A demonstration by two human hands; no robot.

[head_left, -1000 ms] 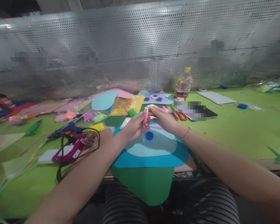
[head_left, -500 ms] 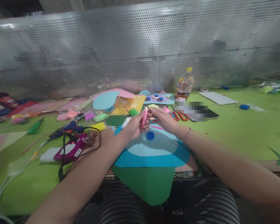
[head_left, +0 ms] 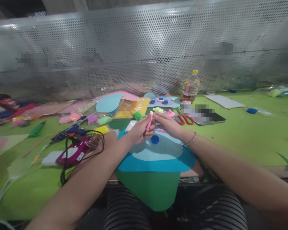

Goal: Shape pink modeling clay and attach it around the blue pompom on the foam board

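Hovering over the light-blue sheet (head_left: 162,154), the left hand (head_left: 139,130) grips and the right hand (head_left: 168,124) touches with bent fingers (pinch unclear) the pink piece (head_left: 149,124), on the blue cap's (head_left: 155,140) far side; light pressure should preserve shape.

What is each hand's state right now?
Left hand: closed, holding the pink piece.
Right hand: partly curled at the pink piece; gripping cannot be told.

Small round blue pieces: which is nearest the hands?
The blue disc on the pale-blue paper, just below the hands in view; the other blue pieces lie farther back, on the lilac sheet or off to the right.
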